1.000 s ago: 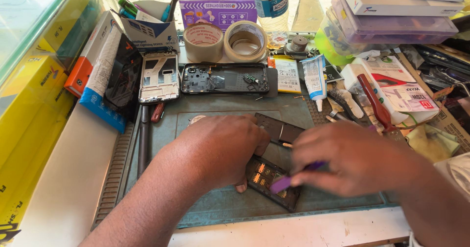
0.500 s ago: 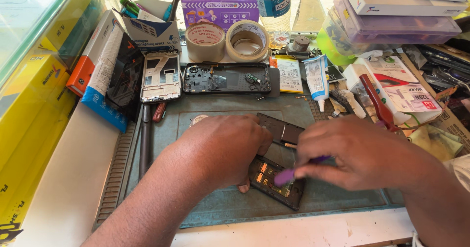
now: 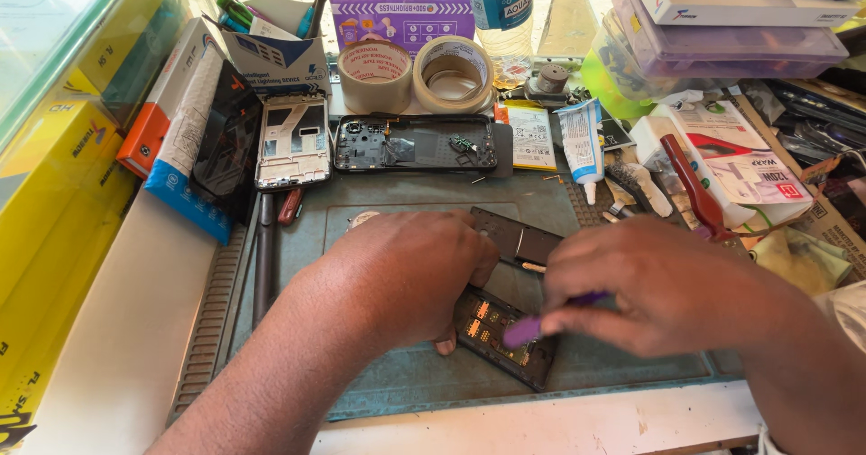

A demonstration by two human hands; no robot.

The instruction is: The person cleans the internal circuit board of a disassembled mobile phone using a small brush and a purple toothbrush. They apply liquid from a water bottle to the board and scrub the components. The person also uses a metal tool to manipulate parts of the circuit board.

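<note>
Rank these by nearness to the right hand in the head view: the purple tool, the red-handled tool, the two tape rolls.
1. Purple tool, held in the right hand.
2. Red-handled tool, just beyond the hand, right side.
3. Tape rolls, far edge of the bench, left of centre.

One view only, from the person's head, tipped steeply down and forward over the cluttered work surface [image 3: 108,347]. It sits close: both forearms enter from the bottom edge and fill the lower half above the grey-green rubber repair mat [image 3: 406,193]. The far rim, with two rolls of beige tape [image 3: 415,74], runs along the top; a yellow box [image 3: 45,202] crowds the left.
</note>
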